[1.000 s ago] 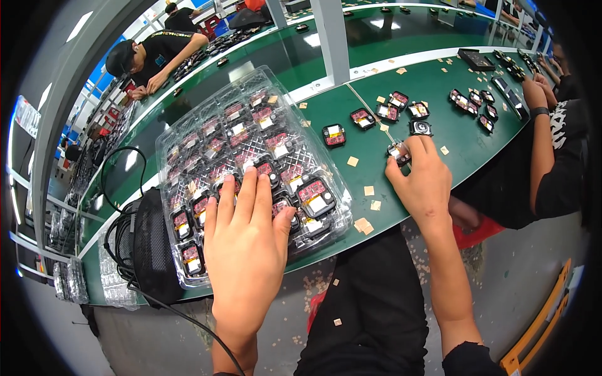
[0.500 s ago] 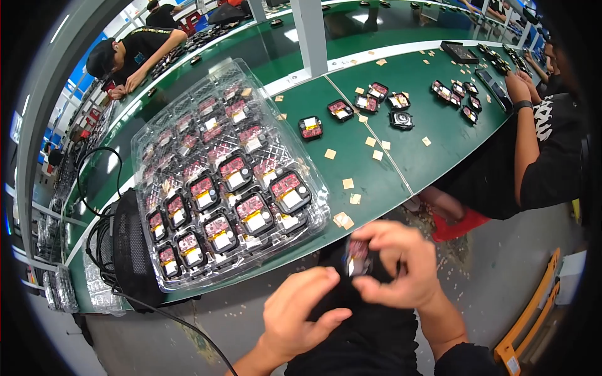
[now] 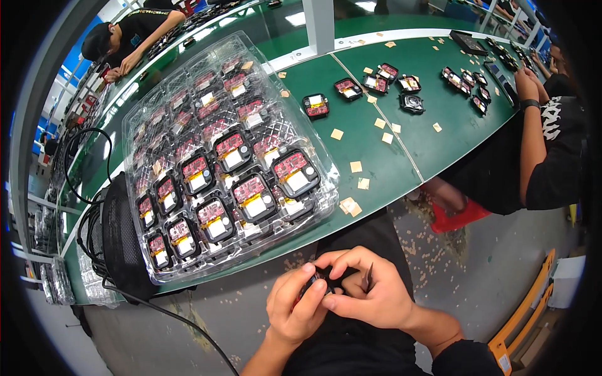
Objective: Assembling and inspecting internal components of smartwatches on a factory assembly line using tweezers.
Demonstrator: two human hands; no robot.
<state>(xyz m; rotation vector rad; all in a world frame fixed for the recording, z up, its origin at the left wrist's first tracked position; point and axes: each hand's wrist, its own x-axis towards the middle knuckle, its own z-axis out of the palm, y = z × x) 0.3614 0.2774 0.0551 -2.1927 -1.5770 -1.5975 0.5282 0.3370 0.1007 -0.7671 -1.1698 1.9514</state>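
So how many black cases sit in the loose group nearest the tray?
6: one case nearest the tray, another past it, a close pair, one farther right, one below it.

Modules (image 3: 253, 197) in trays (image 3: 199, 261), seemingly stacked

Left hand (image 3: 293, 305) and right hand (image 3: 376, 294) close together over lap (image 3: 351, 354); small dark case (image 3: 326, 276) fills gap between. Way to plastic tray (image 3: 331, 210): up and left, across near edge of green table (image 3: 389, 169). Strip between tray and loose cases (image 3: 315, 105) passable over flat tan squares (image 3: 356, 167). Obstacles: black bag (image 3: 122, 235) beside tray's left side; black cable (image 3: 179, 316) slanting left of left forearm (image 3: 266, 358); grey post (image 3: 320, 25) at table's far edge; co-worker's arm (image 3: 532, 135) at right.
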